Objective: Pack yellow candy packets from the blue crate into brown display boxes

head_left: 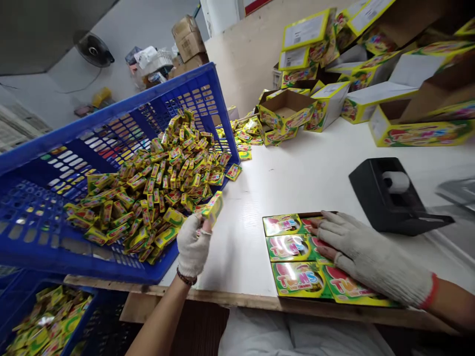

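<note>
My left hand (pixel 193 242), in a white knit glove, is closed around a few small yellow-green candy packs (pixel 213 206), held just in front of the blue crate (pixel 122 111). The crate is tipped on its side and a big heap of the same packs (pixel 156 183) spills from it. My right hand (pixel 356 249), also gloved, lies flat with fingers stretched on a flattened yellow display box (pixel 293 262) printed with red lettering, near the table's front edge.
A black tape dispenser (pixel 393 195) stands right of the flat box. Several open and folded yellow boxes (pixel 334 94) crowd the table's back right. Another blue crate with packs (pixel 44 321) sits lower left. Cardboard cartons (pixel 189 42) and a fan (pixel 92 49) stand behind.
</note>
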The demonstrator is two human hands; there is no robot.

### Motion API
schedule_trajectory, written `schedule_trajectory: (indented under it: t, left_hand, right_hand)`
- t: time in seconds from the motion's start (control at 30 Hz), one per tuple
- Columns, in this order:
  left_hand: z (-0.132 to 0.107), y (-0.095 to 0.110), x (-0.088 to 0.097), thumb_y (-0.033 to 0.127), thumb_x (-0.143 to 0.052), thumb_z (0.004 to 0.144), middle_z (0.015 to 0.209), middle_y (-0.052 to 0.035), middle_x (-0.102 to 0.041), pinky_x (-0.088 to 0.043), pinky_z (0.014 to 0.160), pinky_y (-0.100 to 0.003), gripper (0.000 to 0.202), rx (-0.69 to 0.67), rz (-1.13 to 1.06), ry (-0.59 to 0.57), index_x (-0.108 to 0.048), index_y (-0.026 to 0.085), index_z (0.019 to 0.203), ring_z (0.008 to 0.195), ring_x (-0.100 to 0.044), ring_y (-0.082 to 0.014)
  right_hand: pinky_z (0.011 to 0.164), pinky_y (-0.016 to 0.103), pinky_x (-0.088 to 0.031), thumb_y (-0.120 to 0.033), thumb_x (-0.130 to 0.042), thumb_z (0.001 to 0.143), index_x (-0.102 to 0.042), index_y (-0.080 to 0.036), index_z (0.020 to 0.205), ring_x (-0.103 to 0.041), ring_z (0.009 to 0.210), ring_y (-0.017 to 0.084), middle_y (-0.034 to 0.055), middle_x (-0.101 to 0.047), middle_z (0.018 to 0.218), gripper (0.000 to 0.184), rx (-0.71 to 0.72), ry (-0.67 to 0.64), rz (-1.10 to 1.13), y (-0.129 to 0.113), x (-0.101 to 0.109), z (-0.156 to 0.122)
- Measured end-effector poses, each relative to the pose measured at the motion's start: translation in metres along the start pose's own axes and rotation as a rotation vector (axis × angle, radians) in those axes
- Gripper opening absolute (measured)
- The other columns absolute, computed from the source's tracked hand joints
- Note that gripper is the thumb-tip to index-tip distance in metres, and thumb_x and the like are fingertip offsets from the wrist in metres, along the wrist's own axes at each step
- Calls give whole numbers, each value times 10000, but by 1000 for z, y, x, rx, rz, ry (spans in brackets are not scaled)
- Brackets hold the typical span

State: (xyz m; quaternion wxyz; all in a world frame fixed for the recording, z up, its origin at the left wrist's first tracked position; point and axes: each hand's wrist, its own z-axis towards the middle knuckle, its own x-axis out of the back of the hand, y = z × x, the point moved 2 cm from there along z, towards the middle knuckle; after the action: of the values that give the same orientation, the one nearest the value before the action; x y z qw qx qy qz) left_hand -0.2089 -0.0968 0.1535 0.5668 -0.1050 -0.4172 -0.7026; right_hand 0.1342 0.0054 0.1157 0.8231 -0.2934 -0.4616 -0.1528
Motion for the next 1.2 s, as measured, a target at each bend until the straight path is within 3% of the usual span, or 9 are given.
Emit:
schedule_trajectory:
  t: [0.1,0.17,0.3,0.43,0.63,0.73,0.87,1.03,1.2]
  left_hand:
    - [-6,71,-17,245,-556,922,923,-71,-711,-544,807,-291,177,-485,-74,-4,-639,186,1067,866,-669,-181]
    - [-13,113,-36,215,-545,915,915,-92,-711,-565,750,-304,182,-682,-86,-83,-637,172,1067,842,-674,-196]
    - [-20,156,-72,205,-508,922,943,-109,-716,-593,729,-328,167,-725,-216,-193,-647,172,1009,847,-689,-208]
    - [-16,150,-88,221,-533,934,1131,-113,-698,-561,943,-346,250,-498,-414,-233,-621,195,1166,1075,-666,-202]
    - [-8,122,-106,284,-497,959,1019,-88,-682,-553,898,-344,206,-173,-434,-273,-643,182,1063,981,-664,-190]
    - [-10,118,-122,306,-483,965,1062,-99,-690,-539,904,-361,250,-159,-309,-378,-629,176,1121,1016,-659,-213]
    - [-16,119,-137,314,-457,981,979,-81,-708,-521,889,-394,237,-228,-106,-559,-646,192,1055,962,-657,-235]
    - [-19,117,-134,303,-372,1014,979,-69,-708,-508,861,-365,297,-236,-158,-551,-646,196,1053,939,-648,-211]
    - [-19,129,-140,383,-466,981,1114,-120,-697,-476,883,-432,391,-324,44,-638,-586,152,1273,1006,-636,-276]
  right_hand:
    - [912,442,-570,-435,-433,965,-704,-204,1168,-692,1037,274,115,-743,1127,410,-201,-25,255,-33,20,11]
    - [906,413,-574,-471,-420,974,-606,-191,1314,-691,1050,262,101,-733,1162,479,-296,32,497,-51,31,24]
    - [939,397,-554,-395,-498,936,-632,-204,1245,-686,1035,242,58,-741,1121,388,-340,112,623,-48,44,45]
    - [1021,412,-508,-316,-548,883,-630,-212,1298,-659,1113,235,37,-725,1198,436,-295,11,595,-3,45,44]
    - [1011,379,-509,-374,-507,916,-668,-200,1289,-653,1127,232,43,-728,1209,442,-263,-221,551,50,47,34]
    - [980,355,-507,-285,-486,920,-733,-193,1171,-665,1042,219,67,-743,1085,364,-190,-269,351,59,47,38]
    - [919,330,-513,-177,-520,878,-767,-181,997,-657,969,211,97,-705,1017,274,-158,-308,165,59,23,43]
    - [987,387,-492,-257,-439,968,-674,-99,1207,-625,1102,246,156,-672,1163,370,-112,-189,211,50,-8,33]
    - [977,448,-467,-289,-520,943,-585,-62,1323,-612,1106,301,203,-661,1196,447,-155,-293,19,36,-11,30]
